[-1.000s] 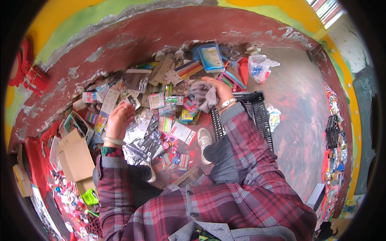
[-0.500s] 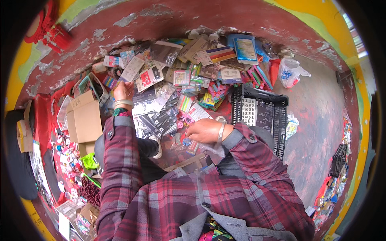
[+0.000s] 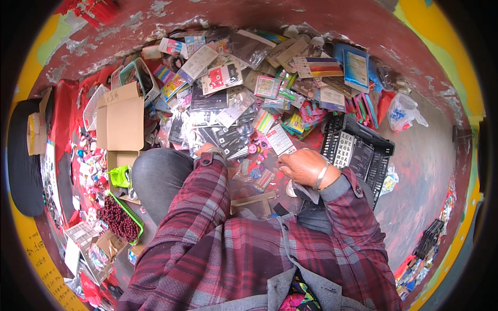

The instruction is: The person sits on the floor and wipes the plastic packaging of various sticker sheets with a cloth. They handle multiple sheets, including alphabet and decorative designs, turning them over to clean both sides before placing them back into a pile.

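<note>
My left hand [image 3: 205, 149] is low at the near edge of a heap of flat packets, by black cards in clear sleeves [image 3: 228, 139]. Its fingers are mostly hidden behind the wrist and plaid cuff. My right hand [image 3: 302, 167] is held with its fingers curled down, just nearer to me than a white printed card [image 3: 280, 140]. What lies inside those fingers, if anything, does not show. Between the hands are a pink round trinket [image 3: 253, 148], a small blue one [image 3: 256, 172] and a striped packet [image 3: 265, 179].
A black crate [image 3: 381, 173] holding lettered sheets stands right of my right hand. An opened cardboard box [image 3: 123, 124] and a white basket [image 3: 95, 111] are at left, with a green tray of dark red beads [image 3: 118, 217] nearer. The peeling red wall [image 3: 321, 20] bounds the heap's far side.
My left hand has come back toward me and right, from the heap's far left to the black cards. My right hand stays curled near the white card. The whole view has shifted.
</note>
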`<state>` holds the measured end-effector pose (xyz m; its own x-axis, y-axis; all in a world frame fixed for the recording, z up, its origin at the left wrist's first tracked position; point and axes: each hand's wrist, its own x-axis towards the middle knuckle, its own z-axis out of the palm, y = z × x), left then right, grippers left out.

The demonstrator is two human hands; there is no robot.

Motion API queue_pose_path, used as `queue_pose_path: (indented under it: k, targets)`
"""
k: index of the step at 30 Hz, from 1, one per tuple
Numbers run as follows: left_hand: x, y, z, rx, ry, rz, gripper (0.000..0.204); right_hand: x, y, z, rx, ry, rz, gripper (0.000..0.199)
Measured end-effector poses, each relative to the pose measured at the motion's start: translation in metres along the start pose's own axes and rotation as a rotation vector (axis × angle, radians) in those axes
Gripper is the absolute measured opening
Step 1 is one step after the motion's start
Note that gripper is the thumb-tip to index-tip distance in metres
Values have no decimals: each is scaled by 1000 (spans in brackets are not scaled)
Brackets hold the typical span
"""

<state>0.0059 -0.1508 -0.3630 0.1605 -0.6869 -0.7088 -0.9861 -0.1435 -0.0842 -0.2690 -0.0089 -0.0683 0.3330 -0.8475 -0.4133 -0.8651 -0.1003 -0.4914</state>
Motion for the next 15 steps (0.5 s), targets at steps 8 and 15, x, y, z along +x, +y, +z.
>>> queue_pose_path:
  k: [8, 15]
  targets:
    - [42, -4, 31, -152, 20, -93, 27, 5, -4, -5, -7, -66, -5, 30]
    - [-15, 21, -18, -285, 82, -156, 27, 4, -9, -10, -3, -73, -11, 33]
